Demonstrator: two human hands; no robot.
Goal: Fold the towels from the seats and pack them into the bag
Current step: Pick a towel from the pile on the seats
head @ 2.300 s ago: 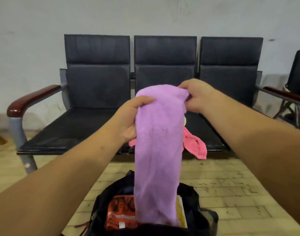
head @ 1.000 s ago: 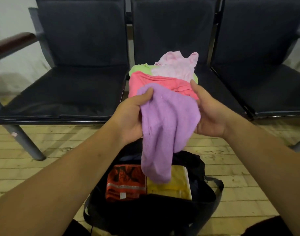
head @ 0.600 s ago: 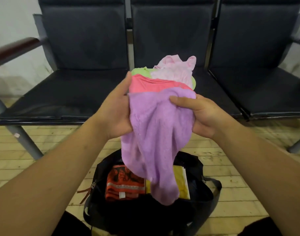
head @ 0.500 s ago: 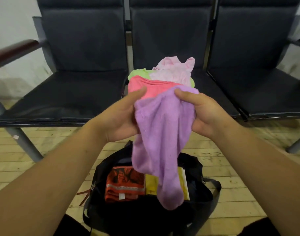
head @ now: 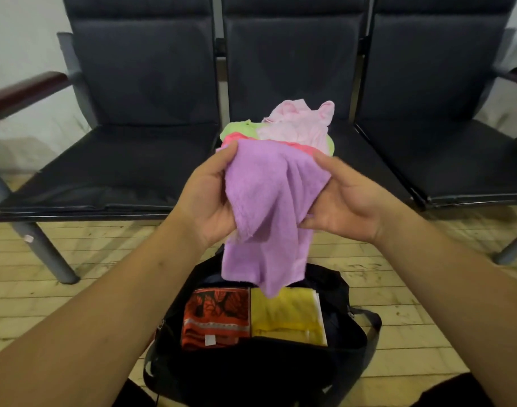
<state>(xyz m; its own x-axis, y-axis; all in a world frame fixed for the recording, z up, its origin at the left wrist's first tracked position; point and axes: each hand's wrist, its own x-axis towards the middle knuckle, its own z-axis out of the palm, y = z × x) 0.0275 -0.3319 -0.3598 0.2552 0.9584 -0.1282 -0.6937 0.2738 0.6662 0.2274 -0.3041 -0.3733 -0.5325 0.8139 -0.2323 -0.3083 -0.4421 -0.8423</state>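
Observation:
I hold a purple towel (head: 269,207) in front of me, above the open black bag (head: 336,292) on the floor. My left hand (head: 206,198) grips its left edge and my right hand (head: 344,201) grips its right side; the cloth hangs bunched between them, its lower end dangling over the bag. Inside the bag lie a folded red patterned towel (head: 216,315) and a folded yellow towel (head: 286,315) side by side. Behind the purple towel, a pile of loose towels sits on the middle seat: pale pink (head: 298,121) on top, green (head: 236,130) and coral pink (head: 305,148) under it.
A row of three black padded seats (head: 128,160) on grey metal legs (head: 46,257) stands against a white wall, with a dark wooden armrest (head: 22,89) at the left. The floor (head: 427,318) is pale wooden boards.
The long hanging purple towel has been gathered shorter between my hands and lowered toward the bag. My view has tilted down, so the towel pile on the middle seat now shows.

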